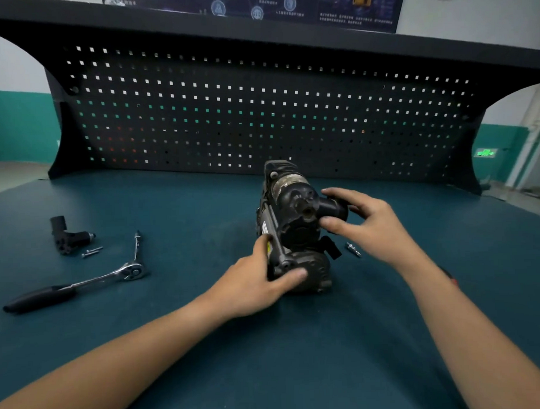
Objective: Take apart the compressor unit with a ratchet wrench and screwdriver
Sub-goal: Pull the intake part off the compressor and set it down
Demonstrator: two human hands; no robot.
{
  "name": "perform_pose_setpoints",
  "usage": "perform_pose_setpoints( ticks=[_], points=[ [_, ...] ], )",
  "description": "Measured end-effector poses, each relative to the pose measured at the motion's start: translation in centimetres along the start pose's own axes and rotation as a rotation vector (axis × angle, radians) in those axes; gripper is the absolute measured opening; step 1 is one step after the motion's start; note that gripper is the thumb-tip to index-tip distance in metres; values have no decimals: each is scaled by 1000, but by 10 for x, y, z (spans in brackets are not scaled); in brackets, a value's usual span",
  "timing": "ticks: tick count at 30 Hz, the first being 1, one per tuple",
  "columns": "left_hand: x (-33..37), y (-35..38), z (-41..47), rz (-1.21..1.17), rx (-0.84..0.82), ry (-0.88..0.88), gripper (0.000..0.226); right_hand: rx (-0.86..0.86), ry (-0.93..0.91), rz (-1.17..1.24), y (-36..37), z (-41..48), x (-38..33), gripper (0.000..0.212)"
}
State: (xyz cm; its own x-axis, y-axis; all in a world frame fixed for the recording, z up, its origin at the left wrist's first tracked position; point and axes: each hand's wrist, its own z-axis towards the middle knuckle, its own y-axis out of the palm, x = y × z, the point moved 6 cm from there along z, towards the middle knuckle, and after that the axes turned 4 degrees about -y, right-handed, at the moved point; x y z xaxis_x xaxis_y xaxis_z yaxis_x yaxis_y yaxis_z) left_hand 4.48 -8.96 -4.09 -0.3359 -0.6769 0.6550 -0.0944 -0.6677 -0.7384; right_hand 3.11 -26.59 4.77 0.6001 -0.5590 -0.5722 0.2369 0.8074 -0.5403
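Lying mid-bench on the green mat, the compressor unit is gripped at its near end by the left hand, and its black side port is pinched between thumb and fingers of the right hand. A ratchet wrench is laid well left, a loose bolt just right of the unit; a separate black fitting with two bolts is seen farther left, pegboard behind.

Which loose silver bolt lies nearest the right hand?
The lone silver bolt right of the black compressor unit, near the right hand; the other bolts lie left beside the chrome ratchet wrench.
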Motion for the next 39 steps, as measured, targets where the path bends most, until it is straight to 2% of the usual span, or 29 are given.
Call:
perform_pose_setpoints(
  ticks=[3, 5, 10, 13, 16, 18, 21, 23, 25, 29, 32, 33, 35, 36, 38, 39],
  points=[
    [-4, -9, 0, 119, 123, 57, 67, 56, -27, 16, 12, -2, -11, 40],
    [-10, -19, -2, 159, 128, 96, 56, 100, -50, 28, 20, 0, -20, 37],
    [-31, -44, -5, 77, 175, 114, 19, 224, 15, 107, 46, 6, -33, 34],
    [-38, -48, -5, 23, 179, 46, 46, 262, 39, 131, 55, 8, -36, 36],
    [-37, -44, -6, -4, 180, 58, 38, 262, 35, 132, 54, 9, -37, 36],
    [-36, -48, -7, 39, 200, 84, 41, 262, 36, 132, 54, 8, -37, 36],
    [-35, -58, -5, 166, 243, 127, 57, 280, 49, 146, 55, 6, -37, 36],
    [-36, -62, -3, 166, 224, 140, 74, 293, 54, 168, 53, 3, -34, 36],
    [-36, -62, -3, 140, 223, 170, 80, 294, 65, 197, 51, 0, -31, 36],
    [-32, -56, -4, 14, 218, 265, 65, 258, 65, 203, 50, 3, -31, 35],
    [-28, -55, -6, -33, 225, 289, 63, 258, 68, 213, 48, 3, -28, 34],
    [-27, -54, -6, -43, 223, 299, 56, 255, 70, 222, 46, 2, -27, 34],
    [-27, -54, -5, -97, 180, 273, 24, 230, 67, 247, 45, 3, -24, 33],
    [-28, -58, -3, -108, 144, 247, 19, 208, 62, 257, 47, 4, -25, 33],
    [-33, -64, -1, -46, 28, 206, 24, 168, 55, 260, 52, 8, -27, 31],
    [-37, -67, 0, 17, -36, 185, 33, 159, 57, 267, 53, 9, -27, 30]
  ],
)
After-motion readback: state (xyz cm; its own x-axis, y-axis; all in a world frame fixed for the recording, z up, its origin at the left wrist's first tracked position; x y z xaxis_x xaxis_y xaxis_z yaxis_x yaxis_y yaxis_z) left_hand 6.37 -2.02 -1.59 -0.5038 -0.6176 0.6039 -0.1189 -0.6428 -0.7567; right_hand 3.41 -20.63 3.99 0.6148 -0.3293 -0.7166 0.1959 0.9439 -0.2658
